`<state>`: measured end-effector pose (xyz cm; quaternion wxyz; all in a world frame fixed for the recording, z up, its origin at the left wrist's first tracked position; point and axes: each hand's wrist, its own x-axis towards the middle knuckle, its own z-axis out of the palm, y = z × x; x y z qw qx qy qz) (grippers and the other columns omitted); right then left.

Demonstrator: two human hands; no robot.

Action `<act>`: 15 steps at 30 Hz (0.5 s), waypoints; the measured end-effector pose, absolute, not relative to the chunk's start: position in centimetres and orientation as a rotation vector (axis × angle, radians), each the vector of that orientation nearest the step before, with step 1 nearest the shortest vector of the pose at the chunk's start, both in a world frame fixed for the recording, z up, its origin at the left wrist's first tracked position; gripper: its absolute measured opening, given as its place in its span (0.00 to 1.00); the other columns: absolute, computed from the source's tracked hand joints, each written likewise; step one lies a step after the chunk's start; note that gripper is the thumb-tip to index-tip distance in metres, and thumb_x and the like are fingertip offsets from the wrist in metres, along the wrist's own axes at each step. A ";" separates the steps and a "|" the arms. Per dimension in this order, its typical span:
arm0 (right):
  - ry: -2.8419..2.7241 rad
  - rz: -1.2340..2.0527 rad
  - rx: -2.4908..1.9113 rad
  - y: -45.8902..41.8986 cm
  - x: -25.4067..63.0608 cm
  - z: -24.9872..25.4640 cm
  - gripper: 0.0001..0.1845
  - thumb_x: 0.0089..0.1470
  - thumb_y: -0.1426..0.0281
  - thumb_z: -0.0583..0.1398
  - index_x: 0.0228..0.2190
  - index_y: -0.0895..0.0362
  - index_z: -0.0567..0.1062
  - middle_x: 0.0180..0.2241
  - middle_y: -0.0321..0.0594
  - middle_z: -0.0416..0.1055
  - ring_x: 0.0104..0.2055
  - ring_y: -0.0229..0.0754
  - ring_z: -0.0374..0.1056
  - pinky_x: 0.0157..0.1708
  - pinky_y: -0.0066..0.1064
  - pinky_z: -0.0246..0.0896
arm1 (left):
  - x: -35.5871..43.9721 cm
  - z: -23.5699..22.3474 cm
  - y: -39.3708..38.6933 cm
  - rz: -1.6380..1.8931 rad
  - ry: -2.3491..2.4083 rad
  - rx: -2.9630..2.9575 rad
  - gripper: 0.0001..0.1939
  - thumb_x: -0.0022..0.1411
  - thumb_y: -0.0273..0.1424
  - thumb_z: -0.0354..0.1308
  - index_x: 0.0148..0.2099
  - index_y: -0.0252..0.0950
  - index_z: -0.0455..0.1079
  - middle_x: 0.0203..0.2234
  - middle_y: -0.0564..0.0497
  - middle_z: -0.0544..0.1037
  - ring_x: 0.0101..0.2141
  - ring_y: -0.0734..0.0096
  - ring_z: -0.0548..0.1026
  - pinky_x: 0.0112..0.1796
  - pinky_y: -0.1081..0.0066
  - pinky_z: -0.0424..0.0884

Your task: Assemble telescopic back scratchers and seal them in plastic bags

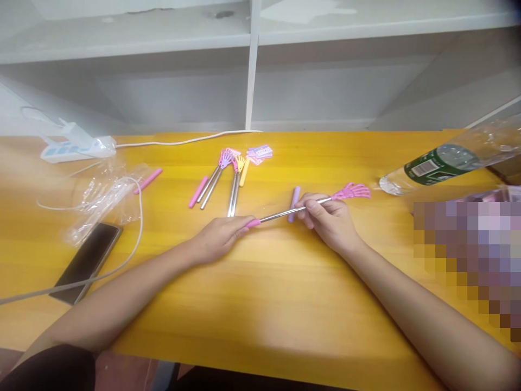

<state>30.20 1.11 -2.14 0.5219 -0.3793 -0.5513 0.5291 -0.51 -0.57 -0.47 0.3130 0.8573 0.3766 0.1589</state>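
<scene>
A back scratcher (280, 215) with a pink hand-shaped head and a metal rod is held level between my two hands. My left hand (217, 238) is closed around its pink handle, most of which the fingers hide. Near the pink head, my right hand (328, 220) pinches the rod between thumb and fingers. Just behind the right fingers lies a purple handle sleeve (293, 203). Farther back rest several metal rods with purple, pink and yellow hand heads (226, 158). Beside them are a pink sleeve (198, 191) and a yellow sleeve (245, 172).
Small printed cards (259, 153) lie at the back. To the left are a phone (87, 263), clear plastic bags (108, 198), another pink sleeve (148, 181), a white cable (140, 217) and a power strip (77, 147). A clear bottle (442, 163) lies at right, near a pixelated area.
</scene>
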 end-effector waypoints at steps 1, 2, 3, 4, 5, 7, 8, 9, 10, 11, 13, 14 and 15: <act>-1.332 1.267 -0.907 1.0 30.2 -2.2 0.18 0.64 0.51 0.69 0.35 0.54 0.83 0.27 0.37 0.75 0.23 0.39 0.66 0.32 0.38 0.68 | -0.5 -0.5 -0.6 0.420 0.990 2.266 0.21 0.82 0.41 0.43 0.66 0.44 0.70 0.59 0.47 0.81 0.54 0.63 0.81 0.54 0.64 0.76; -1.342 1.268 -0.905 1.0 30.3 -2.2 0.18 0.65 0.52 0.68 0.36 0.54 0.83 0.28 0.37 0.75 0.23 0.39 0.66 0.33 0.38 0.68 | -0.5 -0.5 -0.6 0.423 0.986 2.271 0.21 0.82 0.40 0.43 0.66 0.43 0.70 0.58 0.47 0.81 0.54 0.63 0.82 0.54 0.64 0.77; -1.351 1.267 -0.903 1.0 30.3 -2.2 0.17 0.65 0.52 0.68 0.36 0.53 0.84 0.28 0.37 0.75 0.23 0.39 0.67 0.34 0.38 0.68 | -0.5 -0.5 -0.6 0.427 0.984 2.274 0.21 0.82 0.40 0.44 0.66 0.43 0.70 0.58 0.47 0.81 0.53 0.64 0.82 0.53 0.64 0.77; -1.360 1.266 -0.903 0.9 30.3 -2.2 0.17 0.65 0.52 0.68 0.37 0.53 0.84 0.28 0.37 0.75 0.24 0.39 0.67 0.34 0.38 0.68 | -0.5 -0.6 -0.5 0.431 0.983 2.276 0.21 0.82 0.40 0.44 0.66 0.43 0.70 0.57 0.47 0.82 0.53 0.64 0.82 0.53 0.64 0.77; -1.370 1.263 -0.904 0.9 30.3 -2.2 0.17 0.65 0.52 0.68 0.37 0.53 0.84 0.28 0.36 0.75 0.24 0.39 0.67 0.34 0.38 0.68 | -0.5 -0.6 -0.5 0.437 0.982 2.278 0.21 0.82 0.40 0.44 0.66 0.43 0.70 0.57 0.47 0.82 0.53 0.63 0.82 0.54 0.64 0.77; -1.390 1.259 -0.907 0.8 30.3 -2.2 0.16 0.65 0.52 0.68 0.38 0.53 0.84 0.28 0.36 0.75 0.24 0.39 0.67 0.34 0.37 0.68 | -0.5 -0.7 -0.5 0.456 0.973 2.282 0.21 0.82 0.39 0.45 0.66 0.42 0.71 0.58 0.46 0.82 0.54 0.63 0.82 0.55 0.63 0.77; -1.398 1.259 -0.903 0.8 30.3 -2.2 0.16 0.65 0.52 0.68 0.38 0.53 0.84 0.28 0.36 0.75 0.24 0.38 0.67 0.34 0.36 0.67 | -0.5 -0.8 -0.5 0.465 0.963 2.282 0.21 0.81 0.39 0.45 0.66 0.41 0.71 0.58 0.46 0.82 0.55 0.63 0.82 0.56 0.63 0.77; -1.404 1.261 -0.896 0.7 30.3 -2.2 0.16 0.65 0.53 0.68 0.38 0.53 0.85 0.29 0.36 0.75 0.24 0.38 0.68 0.34 0.36 0.67 | -0.5 -0.8 -0.4 0.476 0.955 2.281 0.21 0.81 0.39 0.45 0.66 0.41 0.71 0.58 0.46 0.82 0.55 0.63 0.82 0.56 0.63 0.76; -1.406 1.263 -0.888 0.6 30.2 -2.2 0.15 0.66 0.54 0.68 0.38 0.52 0.85 0.29 0.36 0.75 0.25 0.37 0.68 0.33 0.35 0.66 | -0.5 -0.8 -0.4 0.485 0.945 2.277 0.21 0.81 0.39 0.45 0.66 0.40 0.71 0.58 0.46 0.82 0.55 0.63 0.82 0.57 0.64 0.76; -1.406 1.263 -0.883 0.5 30.2 -2.2 0.14 0.66 0.54 0.68 0.38 0.52 0.85 0.29 0.36 0.75 0.25 0.37 0.68 0.32 0.34 0.66 | -0.5 -0.8 -0.4 0.489 0.938 2.272 0.21 0.82 0.39 0.45 0.66 0.40 0.71 0.57 0.46 0.82 0.55 0.63 0.82 0.57 0.64 0.76; -1.396 1.266 -0.882 0.2 30.0 -2.2 0.14 0.66 0.55 0.68 0.38 0.52 0.85 0.29 0.36 0.75 0.24 0.36 0.68 0.29 0.32 0.64 | -0.5 -0.7 -0.5 0.483 0.930 2.261 0.21 0.82 0.40 0.44 0.65 0.41 0.72 0.56 0.46 0.83 0.54 0.64 0.82 0.55 0.66 0.76; -1.389 1.269 -0.884 0.0 29.9 -2.3 0.13 0.66 0.55 0.68 0.38 0.52 0.85 0.29 0.36 0.75 0.24 0.36 0.68 0.28 0.32 0.64 | -0.6 -0.7 -0.5 0.477 0.929 2.257 0.21 0.82 0.40 0.44 0.65 0.41 0.72 0.56 0.47 0.83 0.53 0.64 0.82 0.55 0.66 0.76; -1.381 1.275 -0.888 -0.1 29.7 -2.3 0.14 0.66 0.56 0.68 0.38 0.52 0.85 0.28 0.36 0.75 0.24 0.36 0.67 0.27 0.31 0.63 | -0.6 -0.7 -0.5 0.470 0.928 2.255 0.21 0.82 0.41 0.44 0.64 0.42 0.72 0.56 0.47 0.82 0.53 0.65 0.82 0.54 0.66 0.76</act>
